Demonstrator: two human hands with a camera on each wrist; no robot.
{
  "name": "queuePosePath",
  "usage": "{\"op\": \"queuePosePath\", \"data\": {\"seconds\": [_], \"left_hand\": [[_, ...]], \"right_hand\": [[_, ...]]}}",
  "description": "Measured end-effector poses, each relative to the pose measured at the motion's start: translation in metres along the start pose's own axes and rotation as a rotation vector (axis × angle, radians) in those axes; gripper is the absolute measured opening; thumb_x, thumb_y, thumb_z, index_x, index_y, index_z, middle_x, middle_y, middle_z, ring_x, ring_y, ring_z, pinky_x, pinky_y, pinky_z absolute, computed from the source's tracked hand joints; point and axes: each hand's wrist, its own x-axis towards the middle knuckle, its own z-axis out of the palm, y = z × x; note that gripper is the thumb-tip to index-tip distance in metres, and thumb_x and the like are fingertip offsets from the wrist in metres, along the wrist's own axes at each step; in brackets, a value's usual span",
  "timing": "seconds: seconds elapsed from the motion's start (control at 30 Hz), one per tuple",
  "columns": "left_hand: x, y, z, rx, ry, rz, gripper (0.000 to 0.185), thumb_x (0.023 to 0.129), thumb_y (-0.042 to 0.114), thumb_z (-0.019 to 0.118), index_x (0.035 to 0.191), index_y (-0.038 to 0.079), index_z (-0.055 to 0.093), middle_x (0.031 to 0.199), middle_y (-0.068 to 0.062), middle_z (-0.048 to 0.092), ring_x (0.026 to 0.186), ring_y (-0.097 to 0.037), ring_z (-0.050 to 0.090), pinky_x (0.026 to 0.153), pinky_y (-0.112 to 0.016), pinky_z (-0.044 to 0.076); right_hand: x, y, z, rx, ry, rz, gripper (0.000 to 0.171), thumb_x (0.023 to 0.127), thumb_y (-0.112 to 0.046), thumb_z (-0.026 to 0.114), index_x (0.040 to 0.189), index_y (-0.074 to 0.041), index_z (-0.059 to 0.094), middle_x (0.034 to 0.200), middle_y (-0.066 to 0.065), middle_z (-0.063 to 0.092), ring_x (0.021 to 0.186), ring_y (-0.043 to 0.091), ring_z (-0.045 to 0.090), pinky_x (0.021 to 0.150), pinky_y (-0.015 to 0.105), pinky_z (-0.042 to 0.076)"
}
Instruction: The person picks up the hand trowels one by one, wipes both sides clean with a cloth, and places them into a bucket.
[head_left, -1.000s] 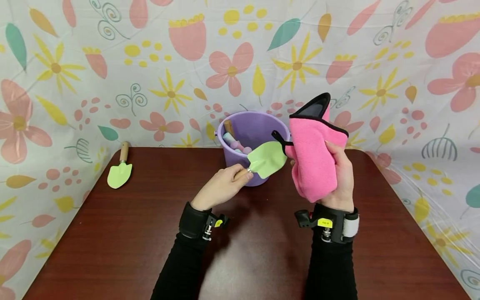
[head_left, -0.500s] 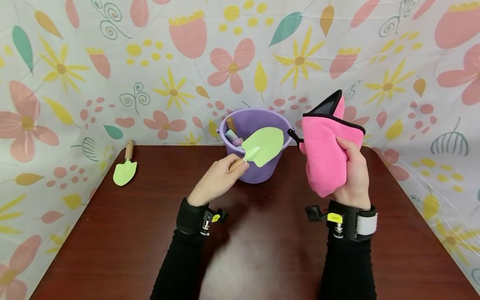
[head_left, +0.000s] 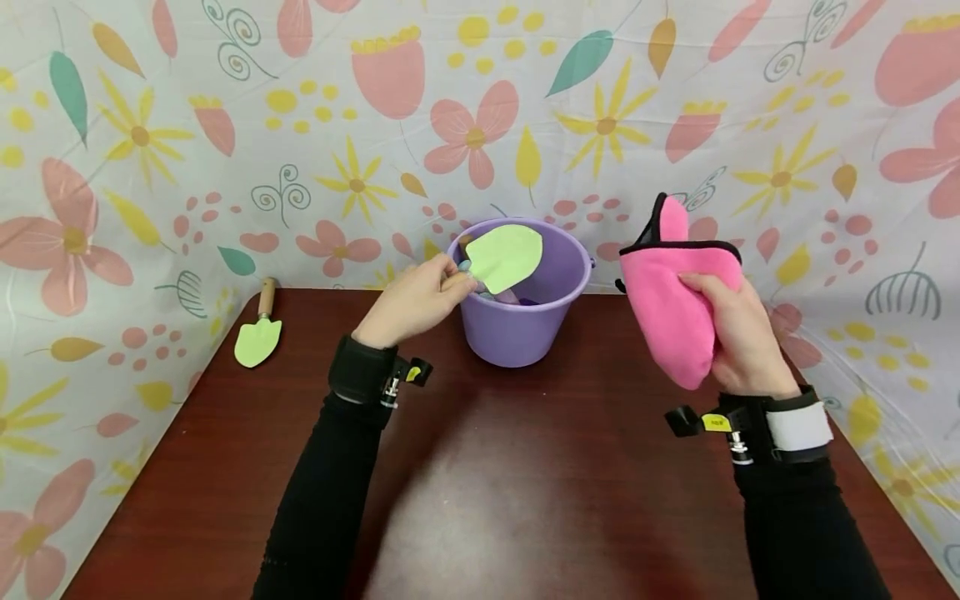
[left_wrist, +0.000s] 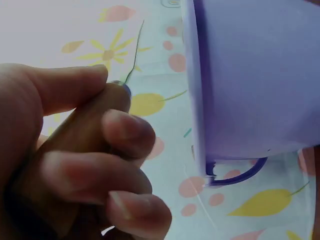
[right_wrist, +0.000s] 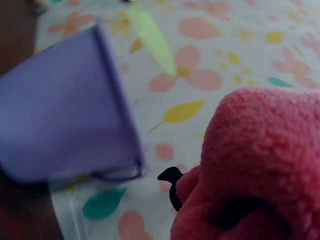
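My left hand grips a small trowel by its wooden handle. The trowel's pale green blade is over the near left rim of a purple bucket, tilted up above the opening. Inside the bucket, several pastel items and something brown are partly hidden by the blade. On the right, my right hand holds a bunched pink fleece cloth with black edging, up in the air away from the bucket. In the right wrist view the cloth covers that hand, and a black loop sticks out.
A second green trowel with a wooden handle lies at the table's far left corner. The dark brown table ends at a flower-patterned curtain directly behind the bucket.
The trowel has moved up and left in my left hand, over the bucket's rim. My right hand has carried the pink cloth to the right, away from the bucket. The view has shifted slightly.
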Motion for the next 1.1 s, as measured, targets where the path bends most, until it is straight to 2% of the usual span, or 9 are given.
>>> {"op": "queuePosePath", "data": {"seconds": [0.1,0.23,0.4,0.53,0.63,0.77,0.87,0.93,1.1], "left_hand": [[0.01,0.006,-0.002,0.061,0.01,-0.012,0.032,0.096,0.038,0.049,0.078,0.012,0.046,0.063,0.002,0.037,0.055,-0.015,0.034,0.052,-0.03,0.025],[0.027,0.012,-0.001,0.191,0.016,-0.024,0.036,0.093,0.034,0.048,0.065,0.013,0.039,0.058,0.003,0.034,0.052,-0.016,0.034,0.049,-0.029,0.02],[0.054,0.02,0.0,0.361,-0.021,-0.061,0.04,0.092,0.035,0.05,0.058,0.016,0.049,0.057,0.002,0.044,0.058,-0.019,0.047,0.053,-0.032,0.033],[0.073,0.027,0.005,0.471,-0.081,-0.079,0.037,0.092,0.035,0.053,0.06,0.016,0.049,0.069,-0.002,0.053,0.072,-0.02,0.056,0.064,-0.039,0.043],[0.087,0.033,0.011,0.539,-0.122,-0.067,0.034,0.091,0.034,0.056,0.065,0.015,0.049,0.082,-0.005,0.057,0.084,-0.024,0.058,0.071,-0.043,0.046],[0.102,0.034,0.023,0.623,-0.157,-0.078,0.025,0.09,0.036,0.06,0.08,0.013,0.062,0.101,-0.006,0.064,0.099,-0.027,0.059,0.081,-0.045,0.047],[0.11,0.032,0.032,0.688,-0.202,-0.093,0.023,0.091,0.034,0.061,0.096,0.013,0.068,0.111,-0.006,0.065,0.105,-0.025,0.059,0.085,-0.044,0.046],[0.114,0.03,0.037,0.733,-0.233,-0.102,0.022,0.091,0.031,0.06,0.101,0.014,0.068,0.113,-0.005,0.065,0.106,-0.024,0.059,0.084,-0.044,0.047],[0.124,0.021,0.047,0.786,-0.25,-0.112,0.016,0.091,0.028,0.062,0.1,0.016,0.069,0.109,-0.004,0.065,0.103,-0.024,0.06,0.082,-0.042,0.047]], "right_hand": [[0.0,-0.002,-0.004,-0.186,0.03,0.02,0.038,0.093,-0.02,0.069,0.124,-0.012,0.048,0.109,0.002,0.056,0.082,0.014,0.061,0.068,0.024,0.053],[-0.004,-0.007,-0.01,-0.538,0.032,-0.018,0.047,0.093,-0.028,0.068,0.133,-0.019,0.045,0.12,0.004,0.048,0.097,0.015,0.053,0.075,0.018,0.049],[-0.003,-0.009,-0.014,-0.919,0.012,-0.098,0.053,0.096,-0.033,0.062,0.141,-0.014,0.042,0.129,0.007,0.047,0.105,0.02,0.046,0.081,0.015,0.041],[-0.001,-0.006,-0.016,-1.109,-0.015,-0.11,0.054,0.097,-0.033,0.061,0.141,-0.009,0.043,0.132,0.015,0.049,0.109,0.027,0.047,0.086,0.027,0.038],[0.001,0.0,-0.019,-1.194,-0.038,-0.108,0.052,0.096,-0.031,0.061,0.139,-0.006,0.045,0.129,0.021,0.05,0.109,0.034,0.048,0.089,0.041,0.039],[0.005,0.015,-0.024,-1.251,-0.058,-0.09,0.052,0.096,-0.032,0.061,0.137,-0.005,0.045,0.128,0.024,0.051,0.111,0.039,0.049,0.092,0.055,0.038],[0.007,0.03,-0.027,-1.274,-0.058,-0.074,0.054,0.094,-0.031,0.064,0.138,-0.006,0.044,0.131,0.024,0.051,0.113,0.041,0.05,0.093,0.056,0.039],[0.008,0.041,-0.028,-1.287,-0.054,-0.075,0.055,0.093,-0.029,0.065,0.138,-0.005,0.044,0.129,0.024,0.052,0.112,0.041,0.051,0.092,0.056,0.04],[0.013,0.068,-0.03,-1.304,-0.045,-0.08,0.055,0.09,-0.023,0.068,0.135,-0.001,0.045,0.121,0.024,0.057,0.107,0.04,0.054,0.09,0.053,0.042]]}}
